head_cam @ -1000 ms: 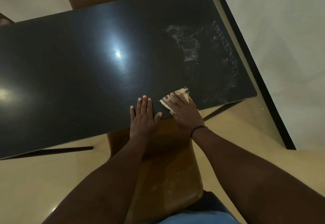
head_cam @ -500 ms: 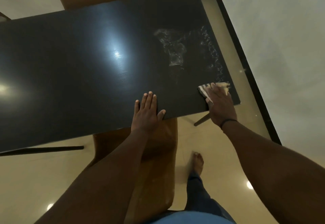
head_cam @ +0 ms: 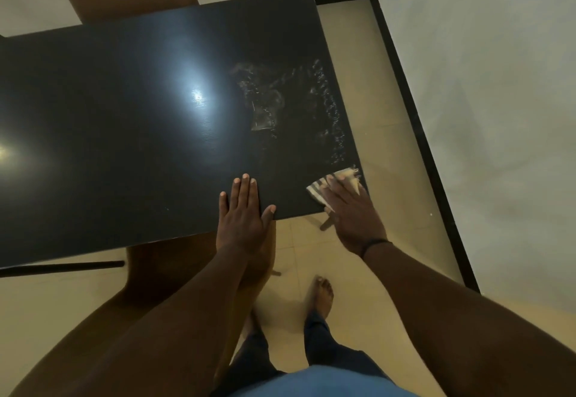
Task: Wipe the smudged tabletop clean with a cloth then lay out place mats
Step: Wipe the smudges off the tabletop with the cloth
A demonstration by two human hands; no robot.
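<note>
We press our right hand flat on the cloth, fingers straight, at the worktop's near right corner, about 4 o'clock from its middle. Our left hand lies flat on the near edge at 9 o'clock of the cloth, fingers straight and close together. The smudge lies at 11 o'clock of the cloth.

Single head-worn view, looking steeply down and forward. The table lies close below. Floor fills the right.
</note>
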